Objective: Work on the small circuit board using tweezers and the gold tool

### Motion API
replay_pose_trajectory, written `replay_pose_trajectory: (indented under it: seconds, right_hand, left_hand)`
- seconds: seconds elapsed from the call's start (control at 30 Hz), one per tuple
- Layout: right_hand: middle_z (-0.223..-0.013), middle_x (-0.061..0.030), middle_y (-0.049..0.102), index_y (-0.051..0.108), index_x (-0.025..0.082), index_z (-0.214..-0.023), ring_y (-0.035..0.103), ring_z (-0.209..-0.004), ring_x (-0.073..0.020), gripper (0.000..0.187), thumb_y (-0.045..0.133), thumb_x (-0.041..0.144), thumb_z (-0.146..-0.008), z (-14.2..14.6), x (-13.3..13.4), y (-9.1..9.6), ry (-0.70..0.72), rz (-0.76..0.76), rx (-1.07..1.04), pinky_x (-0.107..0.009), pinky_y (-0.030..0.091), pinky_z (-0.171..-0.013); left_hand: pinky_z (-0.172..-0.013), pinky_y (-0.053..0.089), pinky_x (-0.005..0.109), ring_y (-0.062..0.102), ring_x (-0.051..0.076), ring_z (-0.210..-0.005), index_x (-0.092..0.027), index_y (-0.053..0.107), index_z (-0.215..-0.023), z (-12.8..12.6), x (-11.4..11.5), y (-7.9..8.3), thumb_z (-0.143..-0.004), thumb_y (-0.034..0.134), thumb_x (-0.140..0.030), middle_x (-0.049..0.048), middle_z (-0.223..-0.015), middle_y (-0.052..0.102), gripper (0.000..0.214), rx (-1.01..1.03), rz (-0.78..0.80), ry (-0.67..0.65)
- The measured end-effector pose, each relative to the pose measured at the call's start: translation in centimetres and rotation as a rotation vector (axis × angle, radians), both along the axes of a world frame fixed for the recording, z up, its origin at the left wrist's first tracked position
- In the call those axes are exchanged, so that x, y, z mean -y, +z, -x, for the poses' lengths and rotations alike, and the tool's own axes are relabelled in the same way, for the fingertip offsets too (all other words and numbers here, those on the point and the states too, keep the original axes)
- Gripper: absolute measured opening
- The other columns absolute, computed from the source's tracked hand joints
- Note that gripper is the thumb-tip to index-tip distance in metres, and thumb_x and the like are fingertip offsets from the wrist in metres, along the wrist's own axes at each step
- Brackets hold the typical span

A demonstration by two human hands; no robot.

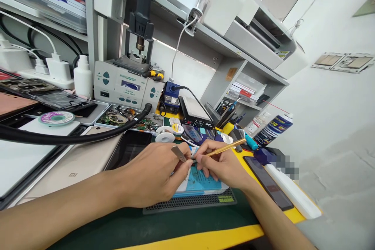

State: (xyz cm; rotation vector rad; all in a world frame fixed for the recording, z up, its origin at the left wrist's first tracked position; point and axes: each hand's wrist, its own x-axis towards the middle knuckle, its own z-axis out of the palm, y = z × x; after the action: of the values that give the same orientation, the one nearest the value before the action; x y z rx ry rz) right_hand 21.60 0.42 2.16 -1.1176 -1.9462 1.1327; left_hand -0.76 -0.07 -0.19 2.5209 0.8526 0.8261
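Fingertips nearly meet above the blue-and-white stack (pixel 205 183), and that closeness is our main worry. Our left hand (pixel 164 172) has its grip pinched on a flat metal tool (pixel 178 153), perhaps tweezers; our right hand (pixel 224 164) has its grip closed round a slim gold tool (pixel 228 147), which slopes up and away to the right. Both tools come together over the far part of the stack, but their working tips are hidden, so we cannot tell whether a small piece sits between them.

If the right fingers slid along the smooth gold shaft, its tip could skid into the left thumb. Squeezing the metal tool too hard might flick anything tiny off the stack. Something that size would be hard to find among the spool (pixel 164 136) just behind the stack or the crowded parts tray (pixel 140 121) farther back on its left.

Our wrists seem largely unsupported in front of the stack, so a tremor would carry straight to the tips. The stack rests on a perforated mat (pixel 187 203) on the tabletop (pixel 205 240); a heavy push could shift it.
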Motion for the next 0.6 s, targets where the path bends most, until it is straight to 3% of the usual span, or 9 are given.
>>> replay_pose_trajectory:
  seconds: [0.6]
  right_hand:
    - [-0.067, -0.0012, 0.066, 0.065, 0.015, -0.086, 0.053, -0.047, -0.0084, 0.012, 0.066, 0.024, -0.094, -0.16, 0.06, -0.11, -0.006, -0.010, 0.020, -0.016, 0.040, -0.038]
  left_hand:
    - [-0.059, 0.038, 0.032, 0.052, 0.018, -0.065, -0.019, 0.054, -0.092, 0.05, 0.03, -0.07, -0.103, 0.037, -0.029, 0.0022, -0.078, 0.059, 0.022, 0.002, -0.004, 0.004]
